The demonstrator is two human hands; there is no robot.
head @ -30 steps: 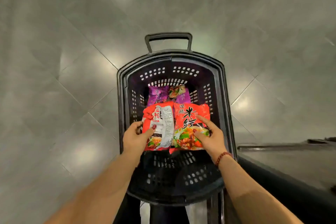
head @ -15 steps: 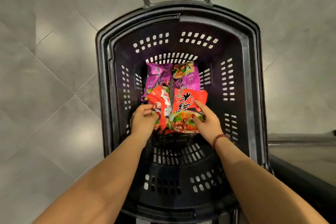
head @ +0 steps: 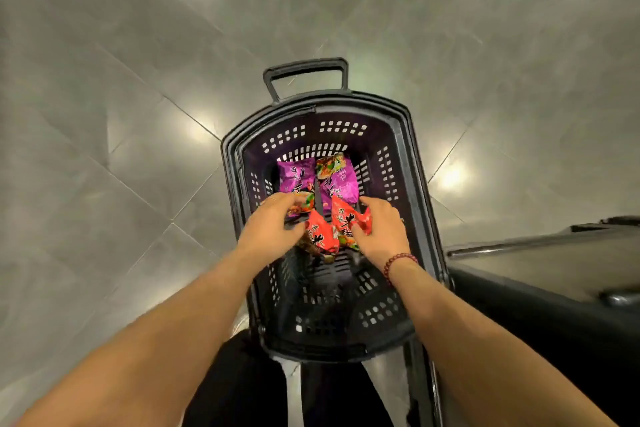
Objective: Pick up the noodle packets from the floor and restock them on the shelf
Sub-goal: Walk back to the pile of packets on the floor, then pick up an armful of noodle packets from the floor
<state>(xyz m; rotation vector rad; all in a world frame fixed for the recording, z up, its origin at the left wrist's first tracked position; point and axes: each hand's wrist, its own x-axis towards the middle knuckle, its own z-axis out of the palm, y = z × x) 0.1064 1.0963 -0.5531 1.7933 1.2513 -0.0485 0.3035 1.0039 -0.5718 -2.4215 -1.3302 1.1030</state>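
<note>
Black basket (head: 229,163) at frame centre, inside it left hand (head: 273,227) with fingers curled round a red packet (head: 321,236), right hand (head: 382,234) pinching a second red packet (head: 349,220) beside it, purple packets (head: 298,177) lying just above, grey floor (head: 138,114) around.

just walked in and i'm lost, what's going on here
A person has both hands down inside a black basket. The left hand has its grip on the left red packet, and the right hand pinches the right red packet. Two purple packets lie flat further back in the basket. No shelf is in view.
</note>
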